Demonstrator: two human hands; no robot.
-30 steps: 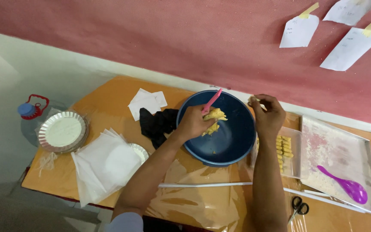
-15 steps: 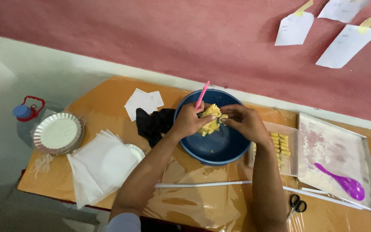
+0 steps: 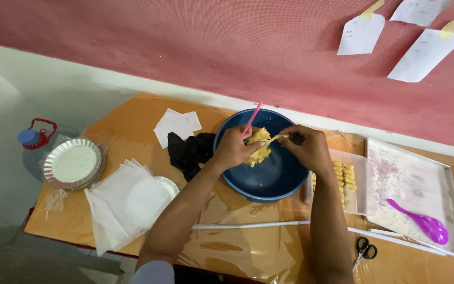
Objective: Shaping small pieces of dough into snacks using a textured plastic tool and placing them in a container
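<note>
Right hand point(image 3: 306, 147), earlier apart, now pinches dough point(image 3: 258, 150) held by left hand point(image 3: 232, 150).

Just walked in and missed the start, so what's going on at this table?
A person is working yellow dough over a blue bowl. The left hand holds the lump; the right hand pinches a piece off it. A pink utensil leans in the bowl. To the right, small yellow pieces sit in a clear tray.
</note>
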